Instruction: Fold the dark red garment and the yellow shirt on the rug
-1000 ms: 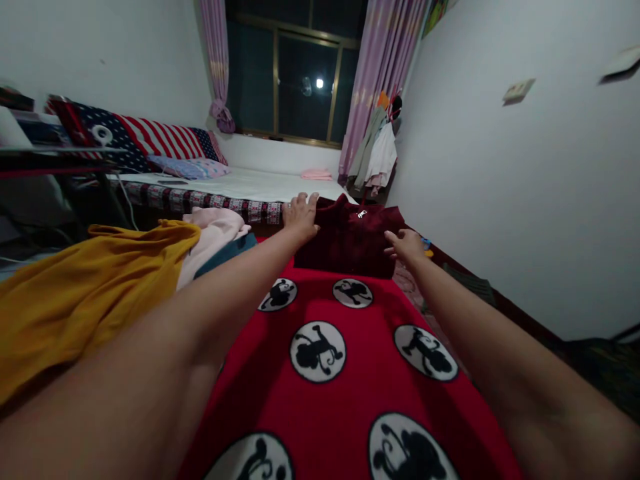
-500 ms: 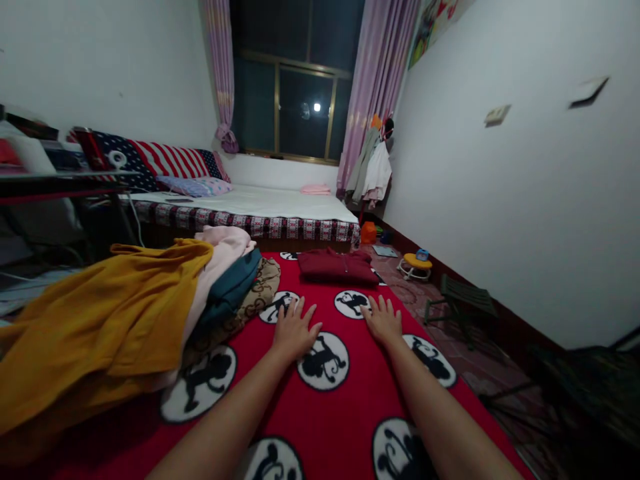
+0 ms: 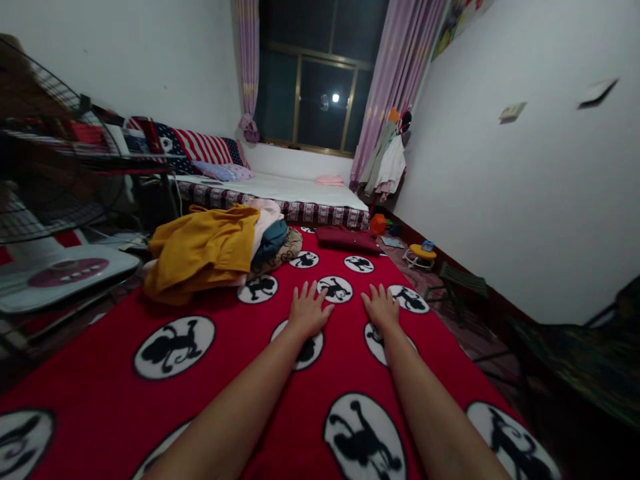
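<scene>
Both arms reach forward over a red blanket (image 3: pixel 220 393) printed with black monkeys in white circles. My left hand (image 3: pixel 307 312) lies palm down on it, fingers spread, holding nothing. Beside it to the right, my right hand (image 3: pixel 381 309) also rests flat with fingers apart and nothing in it. Beyond the hands, at the blanket's far end, lies a folded dark red garment (image 3: pixel 347 239) that neither hand touches. To the left of my left hand is a heap of clothes: a mustard yellow garment (image 3: pixel 205 243), a pale pink one (image 3: pixel 267 215), a teal one (image 3: pixel 270 240) and a patterned brown one (image 3: pixel 291 247).
A bed (image 3: pixel 295 190) with pillows stands below the window. On the left are an electric fan (image 3: pixel 65 270) and a cluttered table (image 3: pixel 145 160). Along the right wall are a yellow-topped stool (image 3: pixel 421 252), a folding stool (image 3: pixel 463 283) and a dark camouflage-patterned chair (image 3: pixel 575 353).
The view has pulled back and turned left, bringing the fan into sight. My hands now rest nearer to me on the blanket, farther from the dark red garment. Both stay flat.
</scene>
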A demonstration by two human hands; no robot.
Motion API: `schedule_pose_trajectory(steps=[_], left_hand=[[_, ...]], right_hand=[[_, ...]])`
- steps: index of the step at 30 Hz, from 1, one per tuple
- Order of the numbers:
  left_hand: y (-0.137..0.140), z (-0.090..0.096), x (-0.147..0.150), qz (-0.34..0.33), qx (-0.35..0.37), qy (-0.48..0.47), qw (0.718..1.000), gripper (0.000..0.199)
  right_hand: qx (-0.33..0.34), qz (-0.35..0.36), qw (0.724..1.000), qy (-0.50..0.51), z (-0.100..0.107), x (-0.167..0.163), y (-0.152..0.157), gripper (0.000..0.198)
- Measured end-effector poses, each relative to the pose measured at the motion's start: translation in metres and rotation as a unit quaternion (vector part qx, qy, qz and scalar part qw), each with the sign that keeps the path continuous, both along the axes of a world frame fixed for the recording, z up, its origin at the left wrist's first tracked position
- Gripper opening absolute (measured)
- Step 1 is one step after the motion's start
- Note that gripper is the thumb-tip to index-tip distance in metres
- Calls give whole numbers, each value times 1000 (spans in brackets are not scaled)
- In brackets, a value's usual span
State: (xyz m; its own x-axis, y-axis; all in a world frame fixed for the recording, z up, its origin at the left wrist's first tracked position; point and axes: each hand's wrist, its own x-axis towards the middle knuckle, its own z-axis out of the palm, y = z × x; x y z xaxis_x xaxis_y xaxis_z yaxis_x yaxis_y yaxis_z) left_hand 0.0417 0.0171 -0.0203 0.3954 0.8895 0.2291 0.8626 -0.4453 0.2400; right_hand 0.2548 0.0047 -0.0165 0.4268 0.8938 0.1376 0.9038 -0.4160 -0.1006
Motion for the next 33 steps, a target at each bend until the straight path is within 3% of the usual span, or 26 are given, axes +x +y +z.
schedule_pose_trajectory(steps=[6, 14, 33], left_hand=[[-18, 4, -13, -20, -14, -8, 1000, 60], [-10, 7, -24, -53, -35, -58, 996, 52], [-4, 4, -25, -57, -25, -93, 994, 44]], right_hand=[[5, 44, 999, 14, 1, 3, -13, 56], [35, 65, 997, 29, 0, 11, -12, 51], [48, 73, 996, 23, 0, 13, -12, 48]])
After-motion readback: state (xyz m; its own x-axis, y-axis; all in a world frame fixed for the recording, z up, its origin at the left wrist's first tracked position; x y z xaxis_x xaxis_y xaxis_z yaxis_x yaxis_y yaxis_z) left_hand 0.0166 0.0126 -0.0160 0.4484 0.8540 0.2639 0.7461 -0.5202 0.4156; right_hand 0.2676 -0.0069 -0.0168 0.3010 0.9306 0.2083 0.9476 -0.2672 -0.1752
